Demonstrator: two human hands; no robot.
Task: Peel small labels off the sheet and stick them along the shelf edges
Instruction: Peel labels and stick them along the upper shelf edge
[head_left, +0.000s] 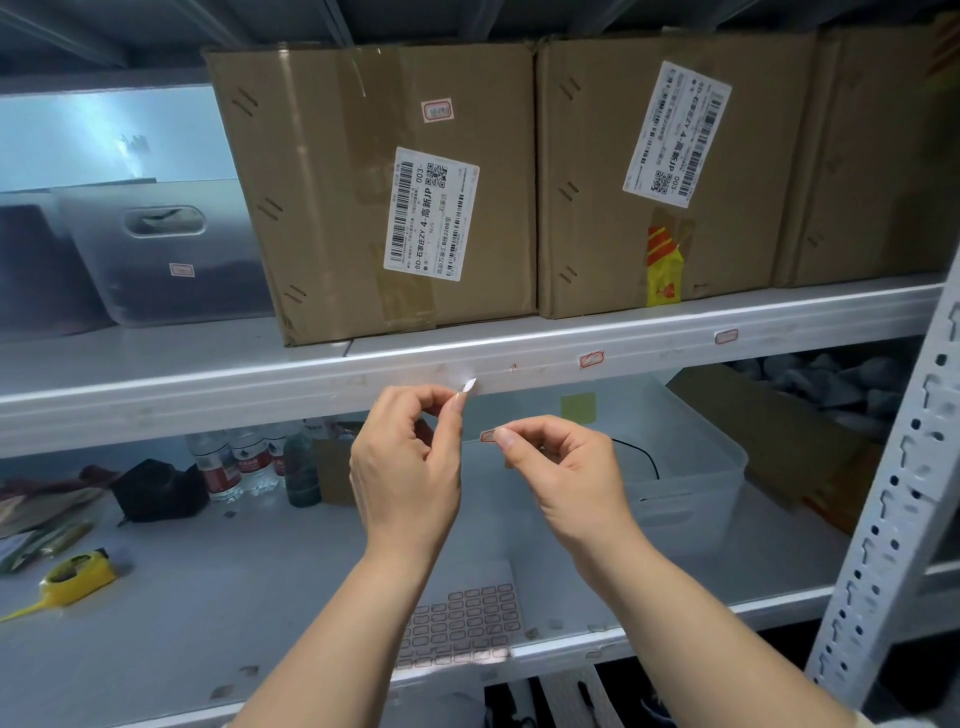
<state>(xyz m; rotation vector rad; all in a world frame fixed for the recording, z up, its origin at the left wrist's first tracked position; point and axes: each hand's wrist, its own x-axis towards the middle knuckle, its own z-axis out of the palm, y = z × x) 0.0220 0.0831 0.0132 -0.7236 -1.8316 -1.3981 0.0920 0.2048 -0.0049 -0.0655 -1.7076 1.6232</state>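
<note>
Head view only. Hands raised before the front lip of a painted white metal shelf edge, scuffed and smudged. Left hand: thumb and forefinger pinched together on a small white scrap, pointed, thin as paper, held just at the edge; whether it touches the metal cannot be told. Right hand: fingers curled, fingertips pinching a small red-bordered label, rounded rectangle, held below the edge and apart from it.

Two like labels already stuck along the same edge to the right: one slightly crooked, another further along.

Label sheet lies flat on the lower shelf between the forearms, glossy, a grid of red-outlined rounded rectangles, near the front lip.

Upper shelf: two brown cardboard boxes, taped, with white barcode stickers; a frosted plastic bin to the left with an oval handle slot.

Lower shelf: translucent plastic tub, water bottles, yellow tape measure, black pouch. Perforated steel upright at right.
</note>
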